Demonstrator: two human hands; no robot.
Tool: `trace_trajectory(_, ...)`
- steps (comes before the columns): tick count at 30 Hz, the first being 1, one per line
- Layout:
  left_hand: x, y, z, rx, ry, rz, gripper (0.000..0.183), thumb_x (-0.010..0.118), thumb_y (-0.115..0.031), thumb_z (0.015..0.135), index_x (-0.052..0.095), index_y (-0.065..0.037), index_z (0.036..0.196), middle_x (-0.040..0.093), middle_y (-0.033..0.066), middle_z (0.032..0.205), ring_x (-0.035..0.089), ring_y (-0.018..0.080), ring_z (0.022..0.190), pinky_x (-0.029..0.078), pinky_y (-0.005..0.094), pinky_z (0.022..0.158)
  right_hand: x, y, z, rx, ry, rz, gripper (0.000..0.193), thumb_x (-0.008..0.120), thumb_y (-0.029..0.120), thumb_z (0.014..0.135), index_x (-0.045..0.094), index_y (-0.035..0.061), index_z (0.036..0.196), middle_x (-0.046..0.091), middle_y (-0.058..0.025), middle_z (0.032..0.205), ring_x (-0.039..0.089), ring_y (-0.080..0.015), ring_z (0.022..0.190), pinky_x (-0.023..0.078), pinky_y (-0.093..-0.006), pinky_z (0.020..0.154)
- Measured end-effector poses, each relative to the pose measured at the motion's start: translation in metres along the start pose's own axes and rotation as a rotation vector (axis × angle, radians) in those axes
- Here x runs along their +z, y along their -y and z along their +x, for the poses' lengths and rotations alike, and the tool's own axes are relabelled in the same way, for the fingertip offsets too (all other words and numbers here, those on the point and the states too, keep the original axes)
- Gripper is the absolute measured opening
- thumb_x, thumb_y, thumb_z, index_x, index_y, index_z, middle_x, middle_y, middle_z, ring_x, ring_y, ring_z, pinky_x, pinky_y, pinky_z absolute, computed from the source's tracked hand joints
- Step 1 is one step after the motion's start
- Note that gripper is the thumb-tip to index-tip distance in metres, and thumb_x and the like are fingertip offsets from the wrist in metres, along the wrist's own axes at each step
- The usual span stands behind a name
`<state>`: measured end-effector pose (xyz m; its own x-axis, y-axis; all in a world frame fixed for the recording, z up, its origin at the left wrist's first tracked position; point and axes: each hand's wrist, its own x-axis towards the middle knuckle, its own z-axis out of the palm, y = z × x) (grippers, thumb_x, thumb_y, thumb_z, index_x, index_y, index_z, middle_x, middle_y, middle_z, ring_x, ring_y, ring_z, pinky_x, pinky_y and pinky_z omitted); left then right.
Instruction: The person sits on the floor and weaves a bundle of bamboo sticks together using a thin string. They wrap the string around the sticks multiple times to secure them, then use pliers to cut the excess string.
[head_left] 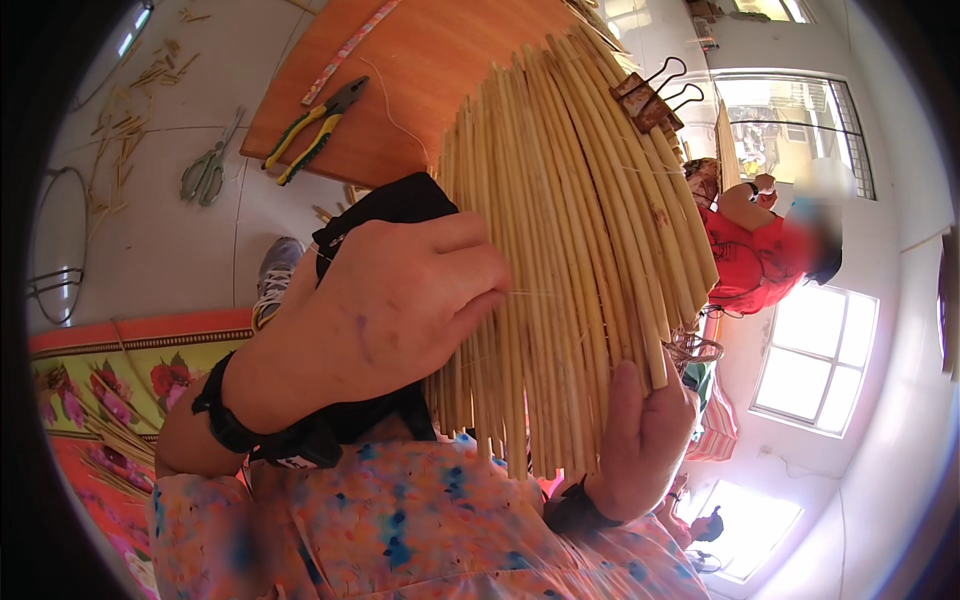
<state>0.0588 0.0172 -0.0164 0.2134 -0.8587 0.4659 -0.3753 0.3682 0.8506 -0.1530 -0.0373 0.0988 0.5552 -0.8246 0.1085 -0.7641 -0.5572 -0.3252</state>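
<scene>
A panel of pale yellow reed stalks [560,240], laid side by side, slopes across the middle of the head view. Thin threads cross the stalks. My left hand [410,290] is closed at the panel's left side, finger and thumb pinched on a fine thread [532,293] that runs over the reeds. At the lower right edge, my right hand [650,425] grips the stalk ends, its thumb on top and its other fingers mostly hidden behind. A rusty binder clip [648,100] clamps the panel's upper right edge. Black cloth [400,200] lies beneath my left hand.
Yellow-and-black pliers [318,130] and a patterned strip [350,50] lie on an orange-brown board [410,65]. Green-handled scissors [208,170] and reed scraps [125,130] are on the tiled floor. A flowered cloth [130,375] is at left. A person in red [750,255] sits at right.
</scene>
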Motion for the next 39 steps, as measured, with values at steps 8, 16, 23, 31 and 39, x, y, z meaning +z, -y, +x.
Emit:
trace_trajectory(8,0.018,0.01,-0.021,0.129,0.227,-0.425,0.007,0.072,-0.004,0.084,0.066,-0.006,0.086,0.052,0.0212,0.132,0.063,0.0323,0.093,0.053,0.0354,0.078,-0.002,0.007,-0.002,0.119,0.019,0.046,0.019,0.055,0.009,0.098,0.063,-0.0028,0.111,0.056,-0.0107,0.06,0.055,-0.0195,0.046,0.042,-0.0329,0.048)
trace_trajectory(16,0.041,0.005,-0.024,0.248,0.269,-0.416,0.011,0.071,-0.01,0.081,0.061,-0.005,0.08,0.038,0.0282,0.148,0.053,0.0427,0.121,0.051,0.0442,0.094,-0.005,0.001,-0.002,0.249,0.0,0.157,0.023,0.053,0.011,0.1,0.063,-0.0033,0.114,0.059,-0.0066,0.066,0.053,-0.0082,0.058,0.042,-0.0284,0.055)
trace_trajectory(23,0.054,0.005,-0.012,0.308,0.305,-0.332,0.012,0.067,-0.011,0.079,0.058,-0.002,0.076,0.036,0.0317,0.15,0.05,0.0452,0.126,0.049,0.0464,0.098,-0.005,-0.008,0.004,0.274,-0.035,0.25,0.019,0.055,0.011,0.099,0.065,-0.0036,0.105,0.051,-0.0001,0.063,0.044,-0.0029,0.06,0.038,-0.0261,0.051)
trace_trajectory(31,0.061,0.006,-0.008,0.324,0.356,-0.298,0.015,0.074,-0.01,0.077,0.06,-0.004,0.08,0.032,0.0323,0.154,0.048,0.0503,0.129,0.051,0.0483,0.097,-0.002,-0.024,0.002,0.288,-0.072,0.257,0.018,0.055,0.012,0.099,0.064,-0.0023,0.094,0.047,-0.0023,0.058,0.043,-0.0046,0.056,0.036,-0.0285,0.049)
trace_trajectory(39,0.06,0.006,-0.009,0.317,0.374,-0.296,0.015,0.074,-0.01,0.076,0.061,-0.005,0.08,0.032,0.0318,0.153,0.047,0.0507,0.129,0.052,0.0478,0.097,-0.001,-0.024,0.002,0.306,-0.072,0.263,0.019,0.055,0.013,0.099,0.064,-0.0027,0.093,0.046,-0.0026,0.058,0.043,-0.0048,0.056,0.036,-0.0292,0.049)
